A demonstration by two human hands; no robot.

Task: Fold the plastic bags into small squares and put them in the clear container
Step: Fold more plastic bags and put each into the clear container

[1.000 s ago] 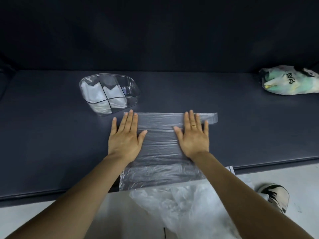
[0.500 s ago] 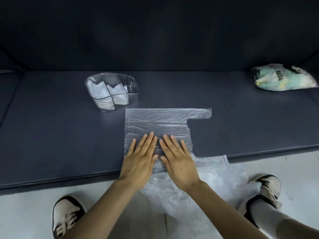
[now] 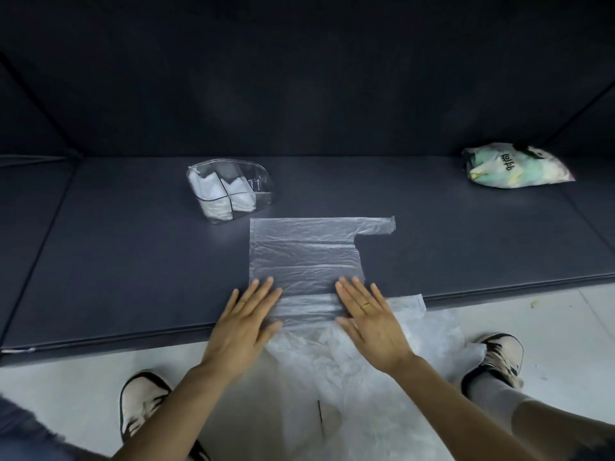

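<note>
Shoes: two cream and black sneakers on the pale floor, the left sneaker (image 3: 141, 412) bottom left and the right sneaker (image 3: 499, 356) off to the right, grey sock above that one.
Loose bags: a crumpled heap of clear plastic bags (image 3: 359, 377) sits low between the feet, spilling out from under the near edge of the platform.
Left hand: the left hand (image 3: 241, 327) lies palm down, fingers straight and slightly spread, pressing the near left corner of the flat bag. Not gripping anything, just flat on it.
Right hand: the right hand (image 3: 372, 322) does the same deal on the near right side, fingers straight, thumb out, gold ring on one finger. Flat press, no pinch.
Flat plastic bag: the clear plastic bag (image 3: 304, 257) is spread flat on the dark padded platform (image 3: 133, 277), right in the middle, with its near end hanging over the front edge. Long axis runs near to far, away from the person. One handle strip (image 3: 376, 225) sticks out to the right at the far corner, another handle strip (image 3: 407, 302) pokes right near the front edge, so the bag's open end faces right. A few crease lines cross it left to right.
Clear container: the clear container (image 3: 231, 191) sits just past the bag's far left corner, close but apart from it. It has dividers, and white folded bags (image 3: 216, 197) stand in the compartments.
Printed bag: a stuffed white and green printed bag (image 3: 514, 169) lies far right at the back, well apart from everything else.
</note>
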